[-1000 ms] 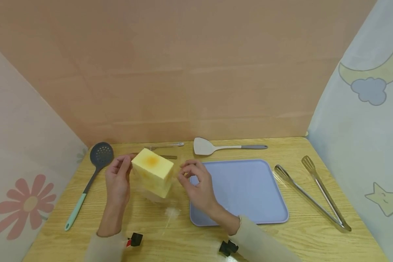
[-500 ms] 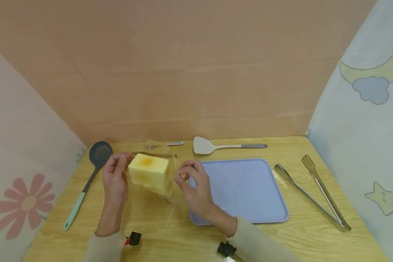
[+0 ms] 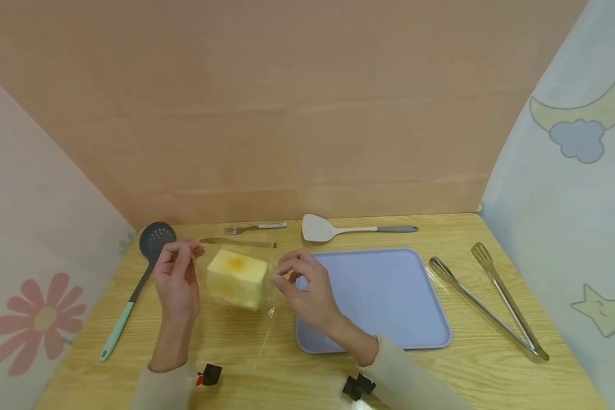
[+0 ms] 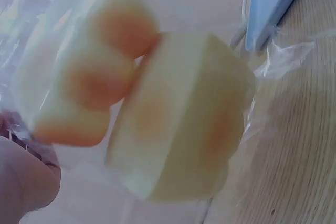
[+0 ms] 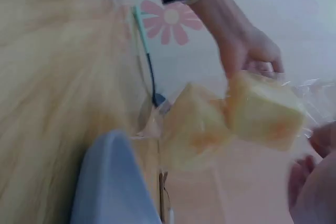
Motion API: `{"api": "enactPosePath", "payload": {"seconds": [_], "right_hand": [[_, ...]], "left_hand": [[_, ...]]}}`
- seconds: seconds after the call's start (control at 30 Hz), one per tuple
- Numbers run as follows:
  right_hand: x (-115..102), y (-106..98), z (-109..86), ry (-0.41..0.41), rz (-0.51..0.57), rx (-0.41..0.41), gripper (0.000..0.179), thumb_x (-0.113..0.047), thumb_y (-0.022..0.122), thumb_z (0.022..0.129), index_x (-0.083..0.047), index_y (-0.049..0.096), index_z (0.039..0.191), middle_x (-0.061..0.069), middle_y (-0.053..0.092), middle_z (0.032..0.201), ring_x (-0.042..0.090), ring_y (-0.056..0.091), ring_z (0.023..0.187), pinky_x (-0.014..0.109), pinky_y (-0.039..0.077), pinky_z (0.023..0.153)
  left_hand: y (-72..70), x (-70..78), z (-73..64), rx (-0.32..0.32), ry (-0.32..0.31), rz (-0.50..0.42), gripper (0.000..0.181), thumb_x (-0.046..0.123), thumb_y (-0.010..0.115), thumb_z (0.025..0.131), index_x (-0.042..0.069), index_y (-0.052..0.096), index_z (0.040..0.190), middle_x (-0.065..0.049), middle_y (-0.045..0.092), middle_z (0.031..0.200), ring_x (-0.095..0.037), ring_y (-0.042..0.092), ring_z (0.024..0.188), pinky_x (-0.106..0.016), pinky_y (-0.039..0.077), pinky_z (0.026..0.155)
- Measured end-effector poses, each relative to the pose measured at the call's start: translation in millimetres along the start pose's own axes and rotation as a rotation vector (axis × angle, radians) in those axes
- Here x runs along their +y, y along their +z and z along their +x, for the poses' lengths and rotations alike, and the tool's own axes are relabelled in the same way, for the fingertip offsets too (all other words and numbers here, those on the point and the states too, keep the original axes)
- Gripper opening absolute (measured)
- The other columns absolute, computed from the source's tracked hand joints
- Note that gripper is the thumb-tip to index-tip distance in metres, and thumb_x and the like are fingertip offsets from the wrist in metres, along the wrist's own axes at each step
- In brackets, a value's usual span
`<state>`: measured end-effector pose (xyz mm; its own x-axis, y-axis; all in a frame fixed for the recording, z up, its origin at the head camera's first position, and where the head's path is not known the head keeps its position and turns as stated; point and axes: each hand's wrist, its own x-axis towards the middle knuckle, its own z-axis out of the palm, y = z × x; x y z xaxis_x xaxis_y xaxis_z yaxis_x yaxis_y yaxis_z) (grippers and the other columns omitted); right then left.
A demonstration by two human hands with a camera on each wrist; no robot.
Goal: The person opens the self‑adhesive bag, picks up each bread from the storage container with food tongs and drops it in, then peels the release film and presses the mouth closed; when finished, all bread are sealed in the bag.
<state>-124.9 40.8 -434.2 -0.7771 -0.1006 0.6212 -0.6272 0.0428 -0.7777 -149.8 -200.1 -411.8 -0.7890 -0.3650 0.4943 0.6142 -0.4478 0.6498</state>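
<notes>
Two pale yellow, blocky bread pieces with orange-brown spots hang in a clear plastic bag [image 3: 271, 312]. In the head view one bread block [image 3: 238, 276] shows above the table. The left wrist view shows a large bread block [image 4: 178, 119] beside a rounder bread piece [image 4: 100, 77]. My left hand [image 3: 176, 282] pinches the bag's left edge between thumb and fingers. At its right edge, my right hand [image 3: 310, 290] pinches the film. Both hands are above the table, apart, with the bread between them.
A lilac tray [image 3: 374, 296] lies beneath and beyond my right hand. Metal tongs [image 3: 492, 307] lie far right. Along the back are a white turner [image 3: 318, 229], a fork [image 3: 256, 228] and a knife [image 3: 241, 243]. A slotted skimmer [image 3: 156, 239] lies at left.
The bread in its bag has dropped lower and tipped, baring the knife and fork behind it. My left hand has moved slightly left, while the right has barely moved.
</notes>
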Motion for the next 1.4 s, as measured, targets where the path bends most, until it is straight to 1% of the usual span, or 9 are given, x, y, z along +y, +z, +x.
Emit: {"api": "enactPosePath", "payload": {"seconds": [0.1, 0.2, 0.43, 0.6, 0.77, 0.93, 1.1, 1.3, 1.4], "right_hand": [[-3, -1, 0.5, 0.014, 0.03, 0.045, 0.012, 0.005, 0.075, 0.099, -0.006, 0.076, 0.094, 0.011, 0.067, 0.103, 0.019, 0.063, 0.093, 0.025, 0.055, 0.069], [-5, -4, 2.1, 0.058, 0.036, -0.012, 0.011, 0.003, 0.075, 0.101, -0.007, 0.076, 0.095, 0.01, 0.068, 0.102, 0.018, 0.063, 0.09, 0.025, 0.054, 0.07], [0, 0, 0.9, -0.13, -0.001, 0.01, 0.017, 0.007, 0.073, 0.1, -0.01, 0.072, 0.099, 0.008, 0.065, 0.096, 0.019, 0.061, 0.084, 0.026, 0.056, 0.064], [1, 0, -1.1, -0.028, 0.025, 0.047, 0.014, 0.004, 0.067, 0.105, -0.008, 0.069, 0.099, 0.009, 0.067, 0.095, 0.016, 0.06, 0.085, 0.025, 0.053, 0.07], [1, -1, -0.9, 0.028, 0.068, 0.08, 0.012, 0.004, 0.063, 0.107, -0.005, 0.065, 0.099, 0.017, 0.068, 0.097, 0.02, 0.06, 0.087, 0.027, 0.052, 0.075], [-1, -2, -0.2, 0.067, 0.127, 0.055, 0.011, 0.003, 0.059, 0.109, -0.001, 0.061, 0.098, 0.023, 0.072, 0.11, 0.03, 0.07, 0.103, 0.03, 0.059, 0.084], [-2, -2, -0.3, 0.121, 0.205, 0.01, 0.011, 0.0, 0.054, 0.112, 0.004, 0.057, 0.103, 0.029, 0.071, 0.122, 0.042, 0.071, 0.116, 0.038, 0.063, 0.095], [-1, -1, 0.0, 0.157, 0.283, -0.019, 0.014, -0.002, 0.052, 0.115, 0.008, 0.056, 0.106, 0.034, 0.071, 0.121, 0.027, 0.076, 0.113, 0.038, 0.066, 0.091], [-1, 0, 0.3, 0.21, 0.288, -0.019, 0.015, -0.003, 0.054, 0.115, 0.009, 0.057, 0.108, 0.034, 0.07, 0.119, 0.026, 0.076, 0.107, 0.038, 0.067, 0.088]], "left_hand": [[1.0, 0.4, 1.1, -0.007, 0.019, -0.003, 0.017, -0.002, 0.064, 0.111, -0.008, 0.069, 0.096, -0.009, 0.077, 0.095, -0.019, 0.071, 0.09, -0.028, 0.06, 0.092], [1.8, 1.0, 0.7, -0.008, 0.028, 0.018, 0.017, -0.003, 0.065, 0.11, -0.009, 0.069, 0.095, -0.008, 0.076, 0.094, -0.015, 0.069, 0.083, -0.027, 0.061, 0.091], [2.2, 0.8, -0.9, -0.026, 0.052, 0.04, 0.017, 0.001, 0.068, 0.11, -0.011, 0.067, 0.097, -0.007, 0.075, 0.094, -0.017, 0.07, 0.091, -0.027, 0.059, 0.09], [1.5, -1.9, -2.4, -0.024, 0.075, 0.036, 0.017, 0.003, 0.063, 0.113, -0.005, 0.066, 0.098, -0.009, 0.077, 0.097, -0.019, 0.074, 0.095, -0.03, 0.06, 0.097], [1.3, -5.0, -2.7, -0.051, 0.109, 0.129, 0.019, 0.01, 0.052, 0.118, -0.001, 0.06, 0.105, -0.014, 0.081, 0.105, -0.023, 0.08, 0.102, -0.034, 0.061, 0.107], [1.8, -8.4, -6.5, -0.107, 0.129, 0.246, 0.023, 0.016, 0.039, 0.122, -0.001, 0.051, 0.113, -0.019, 0.082, 0.109, -0.025, 0.083, 0.1, -0.031, 0.065, 0.094], [4.1, -11.4, -14.6, -0.039, 0.111, 0.397, 0.027, 0.024, 0.037, 0.123, 0.001, 0.05, 0.117, -0.017, 0.084, 0.105, -0.02, 0.084, 0.094, -0.022, 0.064, 0.073], [9.8, -12.1, -19.1, 0.067, 0.118, 0.425, 0.026, 0.022, 0.036, 0.122, 0.002, 0.048, 0.112, -0.014, 0.081, 0.089, -0.018, 0.082, 0.082, -0.02, 0.061, 0.063], [13.1, -10.6, -20.5, 0.128, 0.051, 0.448, 0.025, 0.025, 0.037, 0.122, 0.006, 0.047, 0.11, -0.008, 0.079, 0.085, -0.017, 0.081, 0.078, -0.02, 0.061, 0.061]]}}
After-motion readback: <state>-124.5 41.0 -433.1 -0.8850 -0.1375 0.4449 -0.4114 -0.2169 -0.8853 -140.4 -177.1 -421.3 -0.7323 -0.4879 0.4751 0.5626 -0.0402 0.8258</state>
